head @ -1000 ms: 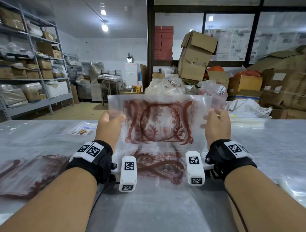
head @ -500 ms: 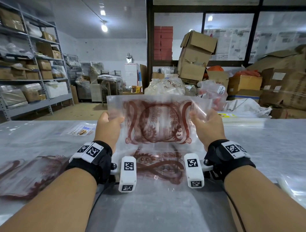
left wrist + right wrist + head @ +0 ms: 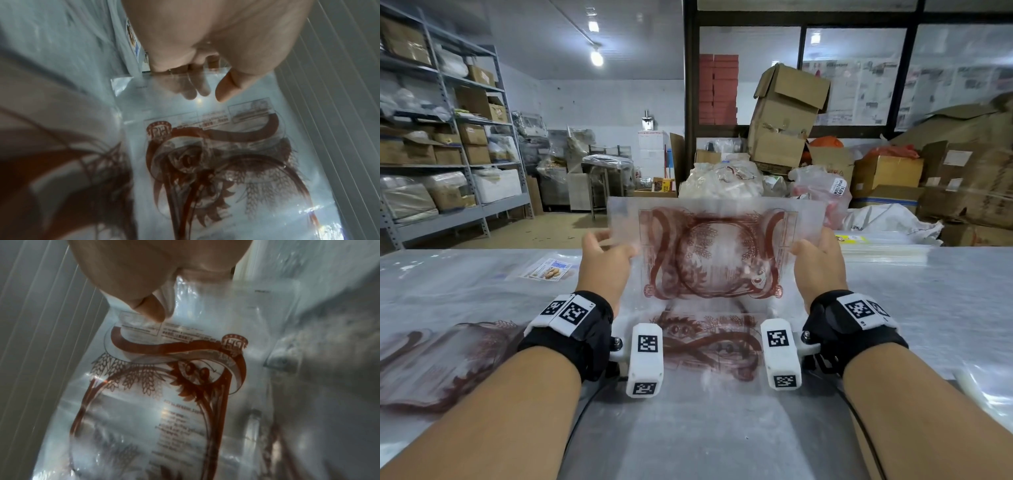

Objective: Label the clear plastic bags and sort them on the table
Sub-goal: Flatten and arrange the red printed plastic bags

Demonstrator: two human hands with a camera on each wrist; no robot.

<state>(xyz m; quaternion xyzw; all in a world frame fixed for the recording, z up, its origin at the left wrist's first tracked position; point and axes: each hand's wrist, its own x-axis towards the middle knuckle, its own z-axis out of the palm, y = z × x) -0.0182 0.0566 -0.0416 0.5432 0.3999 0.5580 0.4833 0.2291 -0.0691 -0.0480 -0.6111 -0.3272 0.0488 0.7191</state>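
I hold a clear plastic bag (image 3: pixel 709 253) with a red-brown wheat print upright over the table, one side edge in each hand. My left hand (image 3: pixel 616 245) pinches the left edge; in the left wrist view the thumb (image 3: pixel 226 87) lies in front of the bag (image 3: pixel 226 154) and the fingers show through it from behind. My right hand (image 3: pixel 804 246) pinches the right edge, and the right wrist view shows its thumb (image 3: pixel 152 309) pressing the bag (image 3: pixel 154 394). A second printed bag (image 3: pixel 709 342) lies flat beneath, between my wrists.
A loose heap of printed bags (image 3: pixel 431 363) lies at the left on the steel table (image 3: pixel 928 308). A small sticker label (image 3: pixel 549 269) sits at the far left. A stack of clear bags (image 3: pixel 887 251) rests at the far right edge. Boxes and shelves stand beyond.
My right hand slid inward along the bag's right edge, and the bent corner there has flattened. The left hand's fingers have spread behind the left edge. The bag stays upright.
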